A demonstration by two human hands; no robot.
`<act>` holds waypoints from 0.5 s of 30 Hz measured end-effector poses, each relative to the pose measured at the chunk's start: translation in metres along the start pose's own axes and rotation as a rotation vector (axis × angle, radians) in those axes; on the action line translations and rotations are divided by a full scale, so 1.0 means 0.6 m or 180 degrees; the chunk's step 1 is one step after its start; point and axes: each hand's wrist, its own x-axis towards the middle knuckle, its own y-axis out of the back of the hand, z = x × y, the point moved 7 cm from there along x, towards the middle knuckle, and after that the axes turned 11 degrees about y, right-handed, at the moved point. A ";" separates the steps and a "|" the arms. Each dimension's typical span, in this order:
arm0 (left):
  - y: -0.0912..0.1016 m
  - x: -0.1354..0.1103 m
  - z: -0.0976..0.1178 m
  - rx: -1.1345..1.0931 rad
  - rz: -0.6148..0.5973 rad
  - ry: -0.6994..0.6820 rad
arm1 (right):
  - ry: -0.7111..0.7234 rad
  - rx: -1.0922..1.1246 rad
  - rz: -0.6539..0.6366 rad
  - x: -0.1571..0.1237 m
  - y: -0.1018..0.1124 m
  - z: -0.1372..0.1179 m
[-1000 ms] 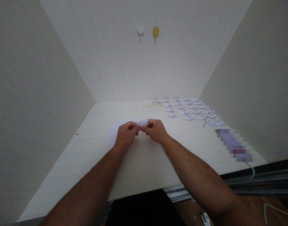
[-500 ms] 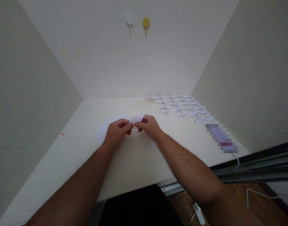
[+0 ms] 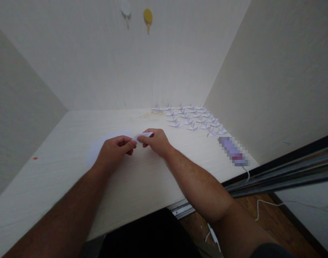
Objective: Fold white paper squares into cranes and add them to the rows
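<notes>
Above a pale tabletop point(image 3: 142, 193), two bare hands meet over a small piece of folded white paper point(image 3: 146, 135), pinched between them at the center of the scene. The left hand point(image 3: 114, 152) closes thumb and curled fingers on the paper's left end; the right hand point(image 3: 157, 141) presses its thumb across the near face, fingers tucked behind, with a pointed tip showing just past that thumb. Both grips are nearly closed, with only the paper's thickness between thumb and fingers. Whether the paper touches the tabletop cannot be told.

Beyond the grip and to its right, folded paper birds point(image 3: 192, 128) stand in loose rows, reaching toward the far corner. Farther right of the grip, and nearer the person, lies a pixelated object point(image 3: 234, 151), a white cable point(image 3: 248, 174) trailing from its near end over the edge. Just left of the left hand spreads a bluish-white patch point(image 3: 95, 148), paper or light, too blurred to tell. Well left of the grip sits a small red spot point(image 3: 35, 158). High beyond the hands, a white hook point(image 3: 125, 9) and a yellow hook point(image 3: 148, 15) hang side by side on the wall point(image 3: 99, 64).
</notes>
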 end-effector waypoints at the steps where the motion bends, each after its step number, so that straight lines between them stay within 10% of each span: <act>1: -0.002 0.001 -0.002 -0.0117 -0.0077 -0.0004 | 0.0011 0.0011 0.0008 0.000 0.000 -0.002; 15: 0.002 -0.010 0.017 0.0568 0.0231 -0.0230 | -0.0015 -0.0191 0.0070 -0.001 -0.003 -0.009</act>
